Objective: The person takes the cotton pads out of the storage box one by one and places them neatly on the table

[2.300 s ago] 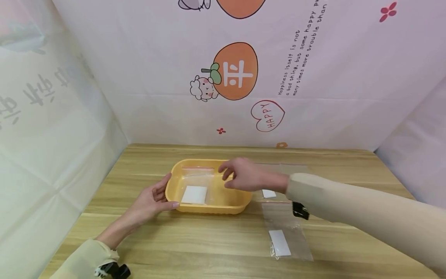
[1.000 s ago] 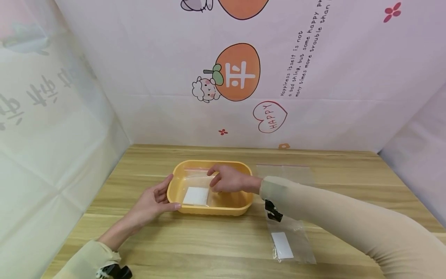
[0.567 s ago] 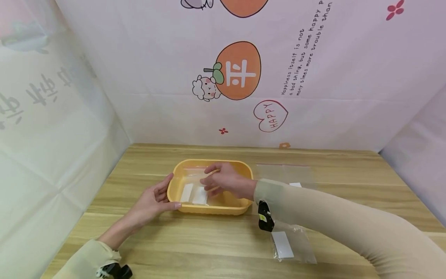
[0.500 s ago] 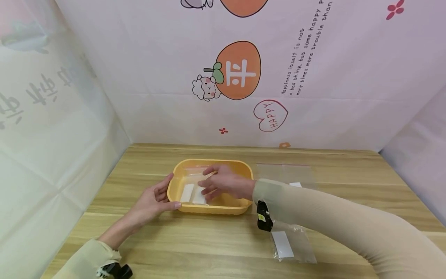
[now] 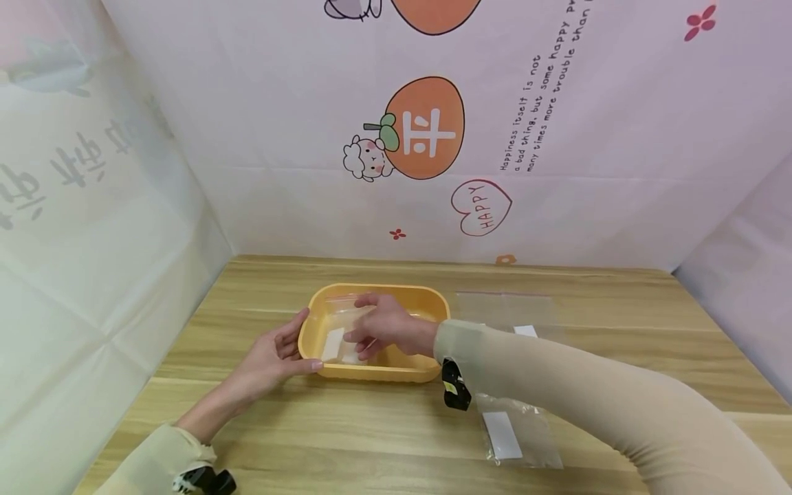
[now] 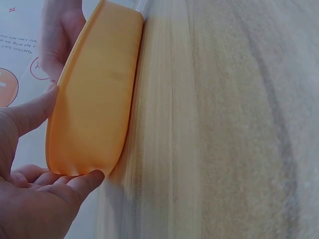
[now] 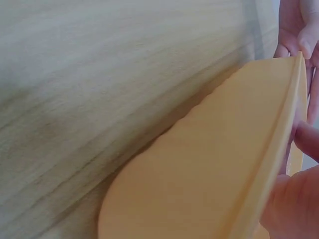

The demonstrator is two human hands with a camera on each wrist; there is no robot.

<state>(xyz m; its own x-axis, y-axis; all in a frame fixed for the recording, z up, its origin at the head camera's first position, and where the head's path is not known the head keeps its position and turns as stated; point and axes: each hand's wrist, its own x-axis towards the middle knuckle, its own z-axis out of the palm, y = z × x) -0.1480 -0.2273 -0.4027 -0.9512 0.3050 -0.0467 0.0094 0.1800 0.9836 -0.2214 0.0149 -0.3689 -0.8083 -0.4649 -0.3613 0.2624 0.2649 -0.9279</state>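
My left hand [image 5: 269,354] grips the left end of a yellow plastic tray [image 5: 396,373]. In the left wrist view its thumb lies at the rim and its fingers [image 6: 82,184] spread along the outer wall. Inside the tray lies a clear zip bag [image 5: 343,313] with white pieces [image 5: 334,344] showing through it. My right hand [image 5: 386,323] reaches in from the right, its fingers over the bag and partly covering the white. In the right wrist view the tray wall hides those fingertips, so I cannot tell whether they pinch the bag.
Right of the tray, clear zip bags [image 5: 489,306] lie on the wooden table [image 5: 297,433], one showing a white card [image 5: 526,331]. Nearer the front is another clear bag [image 5: 538,436] with a white card [image 5: 502,434]. Patterned cloth [image 5: 278,137] stands behind.
My right hand has moved left and down into the tray, onto the bag. The white in the bag, one block earlier, now shows as two parts. The left hand keeps its hold.
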